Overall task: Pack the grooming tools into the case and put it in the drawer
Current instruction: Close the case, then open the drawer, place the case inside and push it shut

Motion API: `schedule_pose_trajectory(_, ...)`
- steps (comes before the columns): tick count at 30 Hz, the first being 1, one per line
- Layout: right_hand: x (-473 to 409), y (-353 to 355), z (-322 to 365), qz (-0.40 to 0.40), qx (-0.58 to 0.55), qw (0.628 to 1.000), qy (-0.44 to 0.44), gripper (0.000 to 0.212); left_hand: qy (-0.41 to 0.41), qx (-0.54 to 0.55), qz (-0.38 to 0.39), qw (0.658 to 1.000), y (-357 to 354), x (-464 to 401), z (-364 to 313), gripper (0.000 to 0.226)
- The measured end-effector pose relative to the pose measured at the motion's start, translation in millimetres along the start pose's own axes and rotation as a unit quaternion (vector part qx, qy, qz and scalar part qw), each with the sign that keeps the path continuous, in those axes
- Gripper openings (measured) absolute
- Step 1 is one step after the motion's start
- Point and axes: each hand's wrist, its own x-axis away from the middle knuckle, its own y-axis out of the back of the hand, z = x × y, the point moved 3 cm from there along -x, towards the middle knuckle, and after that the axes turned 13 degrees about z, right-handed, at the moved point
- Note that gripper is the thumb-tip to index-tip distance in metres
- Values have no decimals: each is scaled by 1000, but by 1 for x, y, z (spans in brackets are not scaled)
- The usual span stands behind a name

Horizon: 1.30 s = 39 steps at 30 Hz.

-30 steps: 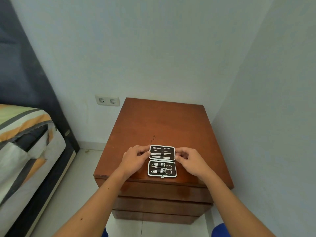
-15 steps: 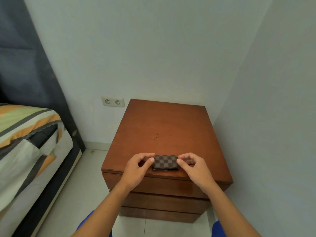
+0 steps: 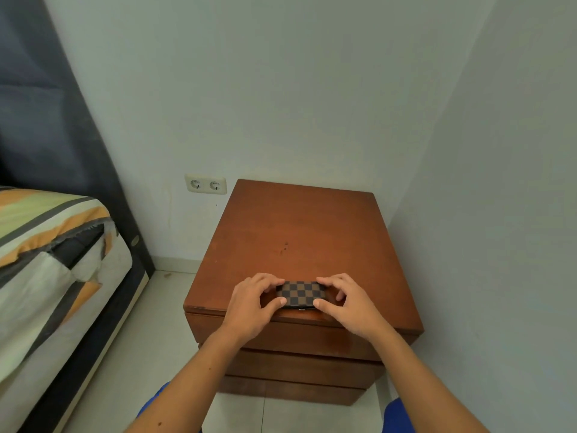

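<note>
A closed flat case with a brown-and-black checked cover (image 3: 300, 294) lies near the front edge of the reddish-brown wooden drawer cabinet (image 3: 299, 232). The left hand (image 3: 249, 307) and right hand (image 3: 349, 306) pinch its two ends, fingers on top, thumbs at the front edge.

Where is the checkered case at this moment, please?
In the head view, the checkered case lies closed on the wooden nightstand, at its front edge, between the left hand and the right hand, whose fingers touch its two ends.

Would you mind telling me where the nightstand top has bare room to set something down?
The nightstand top is bare from the checkered case back to the wall. The front edge is crowded: left hand and right hand flank the case.
</note>
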Motion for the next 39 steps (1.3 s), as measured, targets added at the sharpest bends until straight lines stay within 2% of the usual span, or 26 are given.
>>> schedule_pose_trajectory(5,-1,-3,-4,-11,21,1000,18,51,-30,-52,16,998,4,-2,4,37)
schedule_pose_trajectory(17,-3,-10,-17,-24,16,999,34,50,-36,-31,31,998,-7,-7,19,35)
schedule_pose_trajectory(24,-15,-5,-6,-30,12,999,37,54,-36,-45,24,998,5,-13,20,42)
schedule_pose_trajectory(27,-6,11,-7,-46,4,999,28,64,-30,-40,3,999,16,-12,20,52)
schedule_pose_trajectory(29,18,21,-24,-82,45,996,4,75,-37,-89,-29,995,14,-2,24,61)
schedule_pose_trajectory(31,49,28,-51,-145,102,983,-48,92,-26,-134,-64,989,10,14,33,76)
schedule_pose_trajectory(33,75,29,-74,-207,114,964,-123,113,28,-139,-83,986,11,29,50,93)
schedule_pose_trajectory(35,86,19,-88,-238,81,952,-173,131,104,-104,-91,985,16,43,71,107)
schedule_pose_trajectory(36,87,11,-93,-246,57,949,-189,135,134,-52,-95,985,19,50,80,110)
schedule_pose_trajectory(39,91,-11,-105,-262,-64,940,-211,141,163,156,-112,968,18,68,94,95)
